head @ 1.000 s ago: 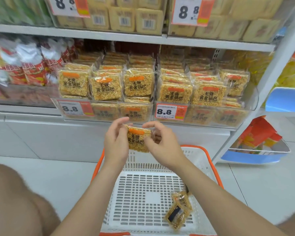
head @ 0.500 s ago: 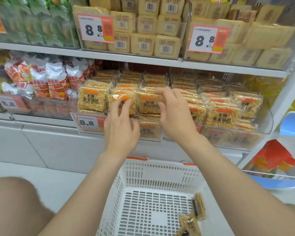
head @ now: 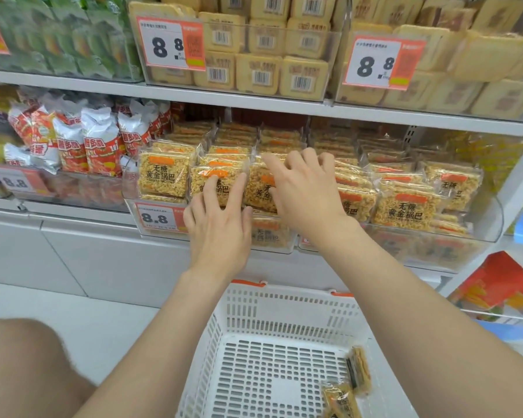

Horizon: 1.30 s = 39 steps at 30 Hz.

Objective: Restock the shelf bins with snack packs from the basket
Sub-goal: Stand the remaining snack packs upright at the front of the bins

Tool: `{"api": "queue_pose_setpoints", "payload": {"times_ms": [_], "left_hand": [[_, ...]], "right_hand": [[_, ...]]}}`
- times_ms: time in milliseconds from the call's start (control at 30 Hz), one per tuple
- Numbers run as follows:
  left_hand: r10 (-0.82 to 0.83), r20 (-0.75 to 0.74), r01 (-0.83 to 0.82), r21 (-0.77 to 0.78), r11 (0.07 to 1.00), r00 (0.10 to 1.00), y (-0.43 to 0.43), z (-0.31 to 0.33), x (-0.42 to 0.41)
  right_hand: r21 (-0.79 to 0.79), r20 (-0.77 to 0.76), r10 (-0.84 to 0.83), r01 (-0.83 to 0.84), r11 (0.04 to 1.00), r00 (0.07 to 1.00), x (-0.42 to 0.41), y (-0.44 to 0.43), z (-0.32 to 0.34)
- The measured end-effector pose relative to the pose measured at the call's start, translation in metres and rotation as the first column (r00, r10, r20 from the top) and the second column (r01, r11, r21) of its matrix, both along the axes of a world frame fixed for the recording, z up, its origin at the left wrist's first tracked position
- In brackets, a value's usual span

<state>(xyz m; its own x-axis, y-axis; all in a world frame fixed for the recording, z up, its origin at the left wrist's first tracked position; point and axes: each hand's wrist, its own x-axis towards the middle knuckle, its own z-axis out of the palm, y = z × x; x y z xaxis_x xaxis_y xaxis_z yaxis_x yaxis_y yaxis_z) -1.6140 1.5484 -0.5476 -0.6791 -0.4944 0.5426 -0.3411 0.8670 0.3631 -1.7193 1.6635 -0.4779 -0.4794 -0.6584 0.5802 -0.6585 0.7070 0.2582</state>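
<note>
The rice-crisp snack pack point(head: 258, 190) you are setting in stands upright at the front of the clear shelf bin point(head: 129, 188), in its right-hand column, just beside the middle front pack point(head: 207, 178). Your right hand point(head: 305, 197) lies over it, fingers spread and only lightly bent, touching the face and top edge of the pack rather than gripping it. Your left hand point(head: 221, 227) is flat, its straight fingers pressing against the middle front pack, with the heel of the hand in front of the bin's lower wall next to the 8.8 price tag point(head: 159, 218). A second clear bin point(head: 491, 218) of the same packs sits just to the right. Below your forearms, the white basket point(head: 284, 297) with orange handle mounts holds two more packs point(head: 340, 398) in its near right corner. Red-and-white bags point(head: 100, 146) fill the bin to the left, and pale yellow barcoded packs point(head: 260, 73) fill the shelf above.
</note>
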Motion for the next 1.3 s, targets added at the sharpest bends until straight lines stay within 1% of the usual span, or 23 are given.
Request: {"api": "queue_pose_setpoints", "payload": {"times_ms": [100,167,267,367,467,533,600,667,733,767,800,833,867,900,933,967,1000,1067,1100,1133,1200,1267,1300], "left_hand": [[-0.008,0.007,0.007,0.010,1.000,1.000,0.000,-0.001,-0.001],[-0.027,-0.003,0.027,0.029,0.999,1.000,-0.002,-0.002,-0.001],[-0.060,-0.031,0.061,0.047,0.997,0.998,-0.004,-0.005,-0.001],[-0.080,-0.053,0.083,0.059,0.995,0.995,-0.005,-0.010,0.001],[-0.122,-0.063,0.124,0.036,0.992,0.991,-0.002,-0.017,0.005],[-0.147,-0.110,0.150,0.025,0.988,0.983,0.001,-0.019,0.007],[-0.171,-0.186,0.177,0.011,0.984,0.967,0.005,-0.018,0.009],[-0.186,-0.264,0.186,-0.027,0.982,0.946,0.010,-0.016,0.012],[-0.193,-0.329,0.178,-0.074,0.981,0.924,0.017,-0.015,0.015],[-0.207,-0.346,0.185,-0.094,0.978,0.915,0.020,-0.016,0.016],[-0.233,-0.348,0.209,-0.107,0.972,0.908,0.024,-0.018,0.017],[-0.271,-0.335,0.249,-0.110,0.962,0.902,0.027,-0.023,0.017],[-0.314,-0.307,0.297,-0.102,0.949,0.898,0.030,-0.031,0.016],[-0.353,-0.264,0.345,-0.079,0.935,0.897,0.035,-0.041,0.014],[-0.387,-0.210,0.390,-0.026,0.920,0.898,0.041,-0.053,0.013],[-0.415,-0.144,0.428,0.070,0.901,0.898,0.049,-0.066,0.011],[-0.447,-0.072,0.452,0.204,0.869,0.892,0.060,-0.080,0.011],[-0.533,0.081,0.448,0.447,0.775,0.842,0.080,-0.111,0.009],[-0.581,0.152,0.438,0.514,0.737,0.800,0.090,-0.126,0.008],[-0.627,0.224,0.432,0.554,0.712,0.746,0.101,-0.141,0.007],[-0.693,0.367,0.411,0.600,0.686,0.621,0.121,-0.168,0.006],[-0.736,0.483,0.388,0.636,0.667,0.474,0.139,-0.193,0.006],[-0.754,0.531,0.372,0.659,0.654,0.386,0.148,-0.206,0.006]], "right_hand": [[0.002,0.034,0.117,-0.117,0.993,0.993,-0.002,-0.007,-0.008],[-0.002,0.035,0.150,-0.150,0.989,0.988,-0.009,-0.005,-0.003],[-0.014,0.016,0.163,-0.163,0.987,0.987,-0.014,0.000,0.001],[0.001,0.085,0.196,-0.197,0.980,0.977,-0.010,0.000,0.001],[0.042,0.142,0.173,-0.181,0.983,0.974,-0.005,0.001,0.002],[0.064,0.101,0.118,-0.125,0.990,0.988,0.000,0.005,-0.001],[0.027,0.020,0.089,-0.089,0.996,0.996,0.007,0.011,-0.006],[-0.045,-0.055,0.139,-0.142,0.989,0.989,0.013,0.020,-0.013],[-0.068,-0.089,0.245,-0.251,0.965,0.965,0.018,0.032,-0.022],[-0.052,-0.061,0.285,-0.289,0.956,0.956,0.020,0.039,-0.029],[-0.016,-0.003,0.306,-0.306,0.952,0.952,0.023,0.046,-0.035],[0.052,0.114,0.298,-0.305,0.951,0.948,0.026,0.053,-0.042],[0.142,0.277,0.243,-0.289,0.947,0.930,0.028,0.061,-0.048],[0.235,0.452,0.127,-0.255,0.938,0.883,0.032,0.070,-0.055],[0.303,0.606,-0.005,-0.225,0.926,0.796,0.034,0.080,-0.063],[0.371,0.705,-0.128,-0.209,0.905,0.697,0.037,0.092,-0.073],[0.440,0.746,-0.228,-0.207,0.874,0.625,0.039,0.103,-0.086],[0.565,0.743,-0.377,-0.216,0.796,0.553,0.045,0.126,-0.113],[0.610,0.730,-0.437,-0.213,0.763,0.526,0.047,0.137,-0.127],[0.642,0.719,-0.483,-0.209,0.738,0.500,0.049,0.148,-0.141],[0.698,0.684,-0.551,-0.209,0.685,0.478,0.052,0.166,-0.163],[0.728,0.653,-0.585,-0.187,0.660,0.481,0.053,0.180,-0.180],[0.733,0.645,-0.593,-0.173,0.658,0.482,0.053,0.185,-0.185]]}}
